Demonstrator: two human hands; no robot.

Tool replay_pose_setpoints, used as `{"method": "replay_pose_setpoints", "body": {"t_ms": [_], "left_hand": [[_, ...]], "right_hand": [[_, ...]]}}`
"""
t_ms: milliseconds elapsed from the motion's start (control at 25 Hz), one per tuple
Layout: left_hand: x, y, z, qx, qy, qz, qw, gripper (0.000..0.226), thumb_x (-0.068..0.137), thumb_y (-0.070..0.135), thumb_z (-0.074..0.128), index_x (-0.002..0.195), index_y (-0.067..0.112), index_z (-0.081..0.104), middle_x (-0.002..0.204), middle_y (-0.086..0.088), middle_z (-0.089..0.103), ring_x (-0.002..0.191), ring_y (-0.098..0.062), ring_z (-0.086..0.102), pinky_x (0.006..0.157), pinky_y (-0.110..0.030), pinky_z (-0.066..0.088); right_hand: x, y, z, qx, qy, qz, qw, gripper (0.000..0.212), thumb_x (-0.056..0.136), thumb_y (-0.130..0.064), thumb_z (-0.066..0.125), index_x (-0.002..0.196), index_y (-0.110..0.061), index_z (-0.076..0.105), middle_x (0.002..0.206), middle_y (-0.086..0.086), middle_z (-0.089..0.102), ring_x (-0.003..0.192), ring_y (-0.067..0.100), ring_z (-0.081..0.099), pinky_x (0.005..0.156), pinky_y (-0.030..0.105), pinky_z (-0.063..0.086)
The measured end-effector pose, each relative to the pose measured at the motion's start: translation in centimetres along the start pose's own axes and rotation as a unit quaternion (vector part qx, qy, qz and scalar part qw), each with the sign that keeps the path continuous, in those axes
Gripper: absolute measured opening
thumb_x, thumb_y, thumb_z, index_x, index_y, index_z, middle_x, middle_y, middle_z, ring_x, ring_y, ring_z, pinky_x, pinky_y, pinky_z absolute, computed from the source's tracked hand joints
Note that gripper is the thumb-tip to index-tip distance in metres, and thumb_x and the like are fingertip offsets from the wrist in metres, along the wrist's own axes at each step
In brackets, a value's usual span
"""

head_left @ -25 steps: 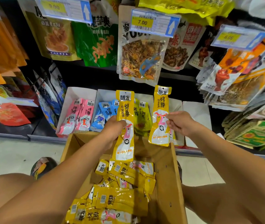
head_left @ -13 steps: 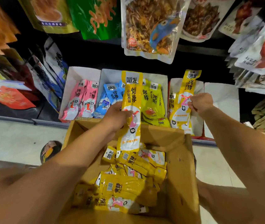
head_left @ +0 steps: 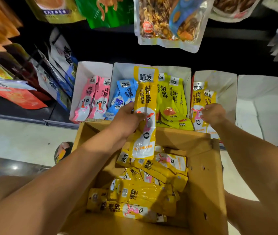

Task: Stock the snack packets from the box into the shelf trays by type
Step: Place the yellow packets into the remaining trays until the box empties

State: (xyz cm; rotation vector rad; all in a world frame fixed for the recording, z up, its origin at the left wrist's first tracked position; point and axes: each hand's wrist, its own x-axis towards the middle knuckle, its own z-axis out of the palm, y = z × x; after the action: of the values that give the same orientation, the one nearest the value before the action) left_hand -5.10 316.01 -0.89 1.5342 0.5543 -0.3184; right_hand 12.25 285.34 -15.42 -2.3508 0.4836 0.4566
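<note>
My left hand [head_left: 129, 117] grips a long yellow snack packet [head_left: 146, 99] upright above the cardboard box [head_left: 202, 167], in front of the shelf trays. My right hand [head_left: 213, 113] pinches another yellow packet [head_left: 207, 99] that stands inside the white tray [head_left: 223, 80] with a matching yellow packet [head_left: 197, 99]. Several more yellow packets [head_left: 141, 197] lie heaped in the box. Other trays hold pink packets [head_left: 91, 97], blue packets [head_left: 123, 97] and lime-yellow packets [head_left: 170, 99].
A white tray [head_left: 260, 102] at the far right shows no packets. Large snack bags [head_left: 167, 19] hang above the trays. More bags [head_left: 57, 73] lean on the shelf at left. A sandalled foot [head_left: 62, 150] stands on the pale floor left of the box.
My right hand has carried its yellow packet right and down into the tray beside the other yellow one. My left hand keeps its packet upright over the box. The view tilted downward.
</note>
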Motion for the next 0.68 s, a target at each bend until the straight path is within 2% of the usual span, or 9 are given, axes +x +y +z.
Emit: {"method": "replay_pose_setpoints", "body": {"t_ms": [80,120,200,320,440,560,680], "left_hand": [[0.0,-0.1,0.0,-0.002,0.000,-0.005,1.000,0.023,0.098,0.005,0.060,0.111,0.019,0.073,0.101,-0.005,0.078,0.084,-0.018,0.073,0.065,-0.028,0.054],[0.0,-0.2,0.0,-0.003,0.000,-0.005,1.000,0.022,0.098,0.006,0.061,0.111,0.019,0.073,0.104,-0.006,0.078,0.090,-0.022,0.074,0.070,-0.031,0.055],[0.3,-0.2,0.0,-0.001,0.003,-0.004,1.000,0.020,0.096,0.010,0.064,0.111,0.020,0.074,0.107,-0.007,0.078,0.100,-0.030,0.073,0.078,-0.039,0.054],[0.3,-0.1,0.0,-0.009,0.010,-0.004,1.000,0.020,0.096,0.010,0.065,0.111,0.020,0.074,0.108,-0.008,0.078,0.108,-0.035,0.071,0.088,-0.048,0.057],[0.4,-0.1,0.0,-0.007,0.013,-0.007,1.000,0.019,0.096,0.013,0.066,0.111,0.022,0.073,0.108,-0.007,0.078,0.109,-0.037,0.070,0.091,-0.050,0.056],[0.0,0.3,-0.1,-0.016,0.017,-0.004,1.000,0.019,0.097,0.016,0.066,0.113,0.023,0.072,0.107,-0.008,0.077,0.103,-0.038,0.071,0.085,-0.045,0.058],[-0.7,1.2,0.1,-0.042,0.005,0.006,0.999,0.020,0.099,0.013,0.065,0.117,0.020,0.070,0.100,-0.003,0.078,0.083,-0.022,0.073,0.068,-0.034,0.060]], "right_hand": [[0.0,0.3,0.6,0.001,-0.009,-0.003,1.000,0.048,0.081,-0.027,0.075,0.124,-0.008,0.062,0.123,0.019,0.066,0.104,0.037,0.067,0.091,0.047,0.056],[-0.4,0.1,0.8,-0.014,-0.008,-0.015,1.000,0.059,0.084,-0.027,0.077,0.134,-0.005,0.056,0.129,0.020,0.062,0.109,0.038,0.065,0.092,0.049,0.055],[-0.8,0.0,1.2,-0.043,0.001,-0.037,0.998,0.069,0.086,-0.027,0.077,0.143,-0.002,0.048,0.135,0.021,0.058,0.114,0.039,0.062,0.093,0.050,0.053],[-1.2,0.3,1.2,-0.047,-0.001,-0.064,0.997,0.074,0.085,-0.025,0.078,0.145,-0.001,0.045,0.133,0.023,0.059,0.112,0.040,0.063,0.093,0.050,0.053],[-1.9,0.2,0.4,-0.046,-0.009,-0.072,0.996,0.071,0.086,-0.026,0.077,0.147,-0.009,0.045,0.143,0.019,0.053,0.116,0.040,0.061,0.093,0.049,0.054],[-3.4,-1.3,-1.0,-0.062,-0.026,-0.097,0.993,0.062,0.090,-0.019,0.073,0.146,-0.009,0.047,0.143,0.018,0.053,0.116,0.039,0.060,0.088,0.037,0.050],[-5.6,-4.6,-2.9,-0.073,-0.027,-0.149,0.986,0.056,0.092,-0.014,0.070,0.144,-0.010,0.050,0.144,0.015,0.053,0.116,0.034,0.061,0.089,0.031,0.045]]}}
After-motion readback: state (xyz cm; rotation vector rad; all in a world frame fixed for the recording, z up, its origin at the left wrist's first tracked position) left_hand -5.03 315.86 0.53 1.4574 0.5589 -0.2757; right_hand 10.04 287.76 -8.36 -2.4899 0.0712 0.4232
